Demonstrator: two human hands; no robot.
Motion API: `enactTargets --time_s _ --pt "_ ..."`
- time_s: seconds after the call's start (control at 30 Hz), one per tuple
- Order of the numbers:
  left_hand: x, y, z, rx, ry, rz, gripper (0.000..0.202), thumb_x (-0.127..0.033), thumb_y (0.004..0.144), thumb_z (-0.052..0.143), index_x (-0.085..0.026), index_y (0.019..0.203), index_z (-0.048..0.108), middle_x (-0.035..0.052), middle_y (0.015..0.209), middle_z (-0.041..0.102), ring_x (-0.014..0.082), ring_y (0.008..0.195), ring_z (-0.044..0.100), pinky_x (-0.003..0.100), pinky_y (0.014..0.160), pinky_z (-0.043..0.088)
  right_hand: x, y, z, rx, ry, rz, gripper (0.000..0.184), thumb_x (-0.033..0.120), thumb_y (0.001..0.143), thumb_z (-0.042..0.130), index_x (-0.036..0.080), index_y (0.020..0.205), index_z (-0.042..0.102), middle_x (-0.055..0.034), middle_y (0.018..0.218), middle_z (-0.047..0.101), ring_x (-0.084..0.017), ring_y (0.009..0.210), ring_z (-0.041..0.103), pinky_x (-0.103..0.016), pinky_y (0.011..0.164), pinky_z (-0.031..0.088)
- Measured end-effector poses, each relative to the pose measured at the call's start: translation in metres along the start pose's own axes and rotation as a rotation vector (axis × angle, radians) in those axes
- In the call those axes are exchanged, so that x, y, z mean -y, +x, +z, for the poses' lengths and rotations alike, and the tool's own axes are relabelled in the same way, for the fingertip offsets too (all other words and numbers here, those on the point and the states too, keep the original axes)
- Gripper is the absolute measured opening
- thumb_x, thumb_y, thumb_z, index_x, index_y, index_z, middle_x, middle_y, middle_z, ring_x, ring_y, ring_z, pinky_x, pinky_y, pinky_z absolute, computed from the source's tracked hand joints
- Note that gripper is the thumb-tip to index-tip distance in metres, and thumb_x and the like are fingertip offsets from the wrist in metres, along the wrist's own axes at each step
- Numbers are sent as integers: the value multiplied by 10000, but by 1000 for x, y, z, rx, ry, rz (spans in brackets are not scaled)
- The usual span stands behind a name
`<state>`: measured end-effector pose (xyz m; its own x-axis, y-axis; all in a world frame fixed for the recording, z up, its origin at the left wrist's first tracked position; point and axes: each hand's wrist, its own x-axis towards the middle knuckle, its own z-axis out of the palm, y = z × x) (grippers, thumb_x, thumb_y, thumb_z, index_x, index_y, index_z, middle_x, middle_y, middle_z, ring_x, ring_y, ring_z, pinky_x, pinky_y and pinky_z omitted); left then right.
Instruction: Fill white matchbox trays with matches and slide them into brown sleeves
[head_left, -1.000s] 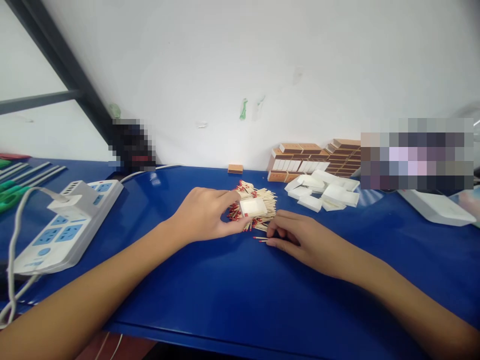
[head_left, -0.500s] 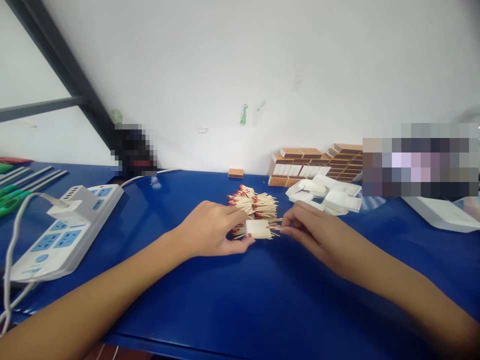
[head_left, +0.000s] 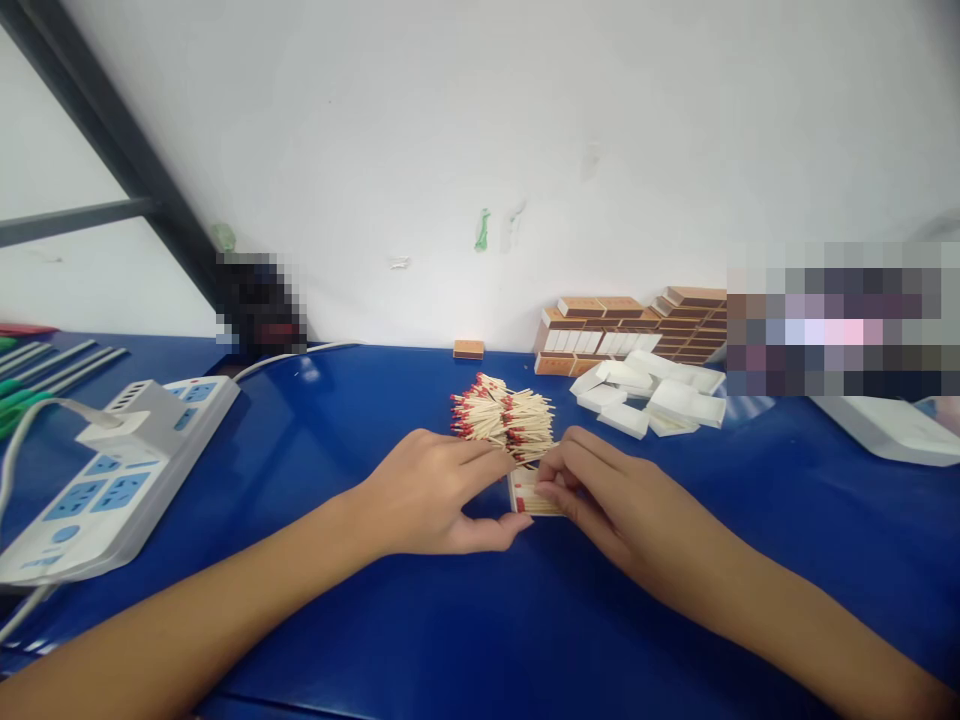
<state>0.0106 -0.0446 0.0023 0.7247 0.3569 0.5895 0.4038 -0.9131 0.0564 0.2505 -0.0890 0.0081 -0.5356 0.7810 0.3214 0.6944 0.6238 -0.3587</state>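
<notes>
- Since a second ago the small white tray (head_left: 525, 497) has come off the match pile (head_left: 504, 418) toward the person. It now lies on the blue tabletop (head_left: 420, 620) just in front of the pile, with both hands closed in on it.
- Power strip (head_left: 112, 470): one, at the far left, well apart from the hands.
- Brown sleeves (head_left: 637, 322): stacked in rows against the wall, too many to count exactly. One lone brown box (head_left: 469, 349) sits apart to their left.
- Empty trays (head_left: 652, 398): one loose heap of roughly eight, right of the pile.
- Match pile: one heap, far too many sticks to count.
- Small white tray: one. It looks like thin card, very light, easy to crush or send skidding, so the side walls are the safest hold. The left hand (head_left: 439, 495) pinches its left edge between thumb and fingers.
- Matches (head_left: 531, 501): a few red-tipped ones in the tray, count unclear. They are stiff, light and likely to snap, so best gripped mid-shaft as a bundle. The right hand (head_left: 600, 490) has its fingers pressed together, pinching them at the tray's right side.
</notes>
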Motion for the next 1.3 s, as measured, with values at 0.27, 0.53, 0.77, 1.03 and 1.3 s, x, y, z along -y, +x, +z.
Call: enactTargets --time_s 0.27,0.53,0.77,1.03,1.3 --pt "4 0 1 53 -1 -88 284 -445 888 682 -172 967 699 -32 705 687 135 566 627 276 496 414 -20 3 -10 -75 -3 95 134 290 1027 536 218 958 624 -35 902 627 -154 743 597 -287 663 470" --pt "6 2 -3 7 88 -73 289 -449 902 656 -164 929 697 -26 651 656 130 524 588 274 484 400 -31 3 -4 207 -14 176 154 262 1003 530 219 867 590 -43 906 625 -183 753 609 -310 648 469" --pt "12 1 -4 31 148 -116 320 -476 904 642 -161 897 699 -19 628 651 144 514 596 281 483 388 -29 4 -7 259 -23 199 188 274 1041 461 222 895 567 -41 927 637 -177 755 626 -301 656 464" --pt "11 1 -3 108 149 -146 348 -518 902 623 -179 851 683 -5 680 695 156 556 641 281 486 357 -36 2 -21 80 -87 193 216 352 1057 421 225 948 557 -58 957 646 -189 771 615 -319 664 447" --pt "12 0 -3 122 144 -157 338 -506 913 607 -181 862 686 -5 684 699 153 555 642 282 485 358 -31 3 -25 -64 -116 175 217 360 1051 421 226 922 532 -55 896 629 -184 707 573 -323 631 427"
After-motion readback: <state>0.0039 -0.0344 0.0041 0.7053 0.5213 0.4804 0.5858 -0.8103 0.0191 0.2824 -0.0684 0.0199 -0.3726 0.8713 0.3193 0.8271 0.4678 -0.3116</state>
